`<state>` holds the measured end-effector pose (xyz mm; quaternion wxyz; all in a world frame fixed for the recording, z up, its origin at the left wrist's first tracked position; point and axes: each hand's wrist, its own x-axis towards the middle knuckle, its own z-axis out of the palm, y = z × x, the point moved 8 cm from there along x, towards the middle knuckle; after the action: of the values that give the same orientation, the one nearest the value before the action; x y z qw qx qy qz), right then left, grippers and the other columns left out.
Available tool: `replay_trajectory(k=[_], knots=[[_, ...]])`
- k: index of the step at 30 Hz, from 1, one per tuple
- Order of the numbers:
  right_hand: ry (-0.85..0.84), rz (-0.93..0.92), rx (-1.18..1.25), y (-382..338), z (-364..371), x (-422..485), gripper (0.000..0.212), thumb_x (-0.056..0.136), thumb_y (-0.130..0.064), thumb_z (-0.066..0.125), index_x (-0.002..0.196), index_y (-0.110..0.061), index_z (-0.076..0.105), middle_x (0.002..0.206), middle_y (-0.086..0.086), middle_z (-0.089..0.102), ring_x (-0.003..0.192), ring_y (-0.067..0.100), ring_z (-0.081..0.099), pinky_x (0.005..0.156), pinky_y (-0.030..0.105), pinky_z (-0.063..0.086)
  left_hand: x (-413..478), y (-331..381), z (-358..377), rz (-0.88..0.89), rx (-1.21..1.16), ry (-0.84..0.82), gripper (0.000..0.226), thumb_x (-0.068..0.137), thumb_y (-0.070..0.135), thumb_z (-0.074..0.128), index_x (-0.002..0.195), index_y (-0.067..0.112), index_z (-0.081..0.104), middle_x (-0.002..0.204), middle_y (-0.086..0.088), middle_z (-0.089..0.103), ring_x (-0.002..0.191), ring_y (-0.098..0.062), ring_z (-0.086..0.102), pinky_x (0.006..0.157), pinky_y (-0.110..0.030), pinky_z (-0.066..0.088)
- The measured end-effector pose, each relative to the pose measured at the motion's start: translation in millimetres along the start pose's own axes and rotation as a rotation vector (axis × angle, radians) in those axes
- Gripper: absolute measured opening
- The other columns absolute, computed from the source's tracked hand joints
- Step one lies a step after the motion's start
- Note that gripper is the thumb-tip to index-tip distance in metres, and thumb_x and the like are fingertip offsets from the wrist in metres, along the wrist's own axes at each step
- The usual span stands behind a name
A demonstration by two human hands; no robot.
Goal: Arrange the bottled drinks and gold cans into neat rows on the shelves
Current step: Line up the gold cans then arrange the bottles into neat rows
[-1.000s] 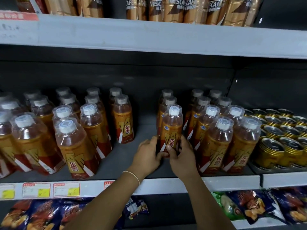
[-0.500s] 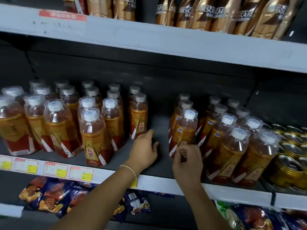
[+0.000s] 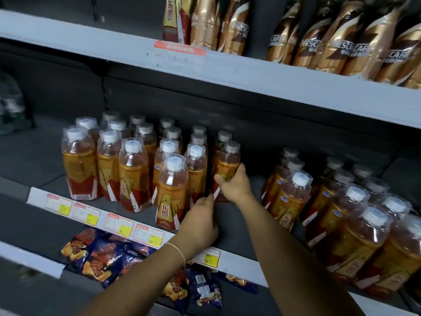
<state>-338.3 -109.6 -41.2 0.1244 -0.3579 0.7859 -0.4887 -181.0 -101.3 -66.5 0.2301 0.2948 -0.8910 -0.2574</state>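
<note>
Right hand [image 3: 235, 187] grips one bottle [image 3: 226, 161] at the right end of the left block of bottled drinks [image 3: 134, 169].

The thumb and fingers wrap round the bottle's lower label; it stands upright on the middle shelf [image 3: 239, 263], back from the front edge. The left hand [image 3: 199, 223] lies near that edge, fingers reaching to the bottle's foot; whether they pinch it cannot be told. A second block [image 3: 341, 208] stands apart toward the right end.

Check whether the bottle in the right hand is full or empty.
Full: amber drink fills the bottle that the right hand grips, up to its shoulder, with only the short clear neck above it.
</note>
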Motion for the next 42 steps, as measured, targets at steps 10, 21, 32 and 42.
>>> replay_trajectory(k=[10, 21, 32, 42], knots=[[0.174, -0.08, -0.211, -4, -29, -42, 0.078, 0.064, -0.053, 0.085, 0.121, -0.015, 0.046, 0.115, 0.007, 0.059, 0.104, 0.025, 0.06, 0.086, 0.035, 0.052, -7, -9, -2, 0.05, -0.009, -0.032, 0.062, 0.086, 0.013, 0.054, 0.144, 0.011, 0.033, 0.127, -0.009, 0.051, 0.113, -0.028, 0.055, 0.095, -0.034, 0.047], [0.057, -0.12, -0.004, 20, -71, -121, 0.075, 0.056, -0.059, 0.084, 0.12, -0.039, 0.05, 0.113, -0.018, 0.064, 0.107, 0.001, 0.061, 0.091, 0.029, 0.052, 2, 13, 32, 0.134, -0.184, -0.237, 0.087, 0.081, 0.023, 0.074, 0.15, 0.03, 0.021, 0.138, 0.005, 0.053, 0.127, -0.015, 0.049, 0.103, -0.036, 0.045], [0.007, -0.009, 0.088, 91, -120, -163, 0.053, 0.075, -0.027, 0.086, 0.116, -0.038, 0.053, 0.108, -0.018, 0.067, 0.103, -0.001, 0.064, 0.081, 0.013, 0.052, -12, 59, 62, 0.225, -0.149, -0.183, 0.056, 0.075, 0.041, 0.075, 0.126, 0.033, 0.054, 0.118, 0.012, 0.066, 0.105, -0.008, 0.061, 0.09, -0.028, 0.052], [0.061, -0.04, 0.093, 106, -137, -172, 0.047, 0.087, -0.02, 0.075, 0.108, -0.054, 0.05, 0.104, -0.044, 0.061, 0.103, -0.017, 0.057, 0.082, 0.001, 0.043, -15, 90, 83, 0.212, -0.076, -0.161, 0.052, 0.079, 0.039, 0.07, 0.127, 0.03, 0.052, 0.113, 0.005, 0.067, 0.1, -0.017, 0.062, 0.085, -0.034, 0.053]])
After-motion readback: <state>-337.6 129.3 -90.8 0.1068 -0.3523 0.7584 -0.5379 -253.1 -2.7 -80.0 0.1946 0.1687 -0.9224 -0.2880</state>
